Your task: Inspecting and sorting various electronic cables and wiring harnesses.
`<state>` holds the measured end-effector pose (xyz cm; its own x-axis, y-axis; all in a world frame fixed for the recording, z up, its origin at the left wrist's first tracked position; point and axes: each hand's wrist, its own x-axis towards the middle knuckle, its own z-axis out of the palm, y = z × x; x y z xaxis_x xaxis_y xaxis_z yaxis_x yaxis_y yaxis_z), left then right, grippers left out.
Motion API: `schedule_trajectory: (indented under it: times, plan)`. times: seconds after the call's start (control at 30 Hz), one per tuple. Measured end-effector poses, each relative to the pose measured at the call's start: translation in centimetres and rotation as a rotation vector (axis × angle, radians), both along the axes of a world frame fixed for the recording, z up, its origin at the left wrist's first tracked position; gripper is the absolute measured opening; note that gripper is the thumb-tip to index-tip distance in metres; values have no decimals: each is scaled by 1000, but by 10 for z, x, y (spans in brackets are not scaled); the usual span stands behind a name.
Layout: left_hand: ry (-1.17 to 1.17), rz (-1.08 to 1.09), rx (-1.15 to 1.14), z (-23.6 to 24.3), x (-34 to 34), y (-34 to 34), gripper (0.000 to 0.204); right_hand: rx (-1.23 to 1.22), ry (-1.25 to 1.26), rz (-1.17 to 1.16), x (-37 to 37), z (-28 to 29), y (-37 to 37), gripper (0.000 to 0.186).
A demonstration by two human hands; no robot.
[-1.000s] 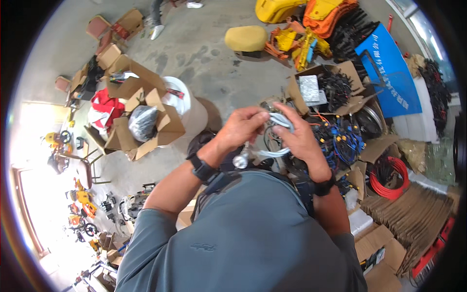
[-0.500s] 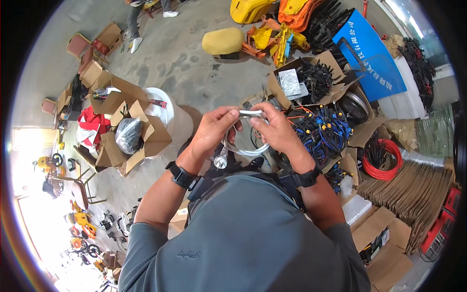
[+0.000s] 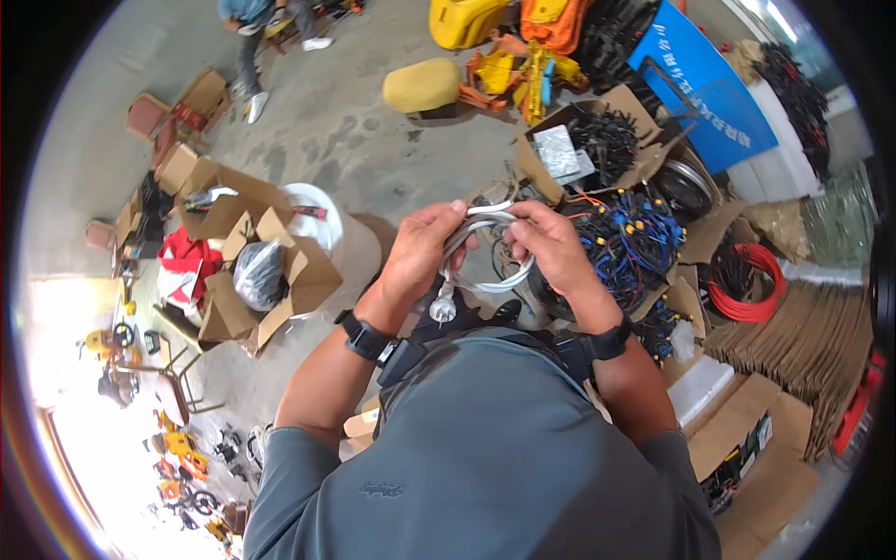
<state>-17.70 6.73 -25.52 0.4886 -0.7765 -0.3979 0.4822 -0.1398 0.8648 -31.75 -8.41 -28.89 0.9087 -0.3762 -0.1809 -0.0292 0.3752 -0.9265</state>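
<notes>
A white power cord (image 3: 497,286) is looped into a small coil in front of my chest. My left hand (image 3: 423,247) pinches one side of the loops between thumb and fingers. On the other side, my right hand (image 3: 553,245) grips the coil near its top, thumb and fingertips closed on the strands. The cord's plug (image 3: 442,308) dangles below my left hand, its pins pointing down. Parts of the loops are hidden behind my fingers.
A white drum (image 3: 359,247) and open cartons (image 3: 317,273) stand to the left. At right lie tangled blue wiring harnesses (image 3: 627,245), a red cable coil (image 3: 777,289) and stacked flat cardboard (image 3: 793,350). A yellow seat (image 3: 420,84) is ahead; a person (image 3: 250,47) sits far left.
The coil's loops have shifted between my hands, and the right hand has moved slightly right. The plug hangs a little farther right. The view has turned a little.
</notes>
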Motion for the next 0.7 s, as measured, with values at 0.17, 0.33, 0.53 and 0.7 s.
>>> schedule_trajectory:
  times: [0.17, 0.33, 0.53, 0.7]
  plan:
    - [20, -100, -20, 6, -7, -2, 27, -16, 12, 28, -9, 3, 1, 25]
    - [0, -83, -9, 2, -9, -3, 29, -62, 16, 8, -11, 4, 3, 23]
    - [-46, -57, -69, 7, -16, -5, 33, -48, 1, 0, -15, 0, 2, 22]
    - [-96, -127, -43, 0, -7, -2, 33, 0, 26, -8, -14, 0, 0, 21]
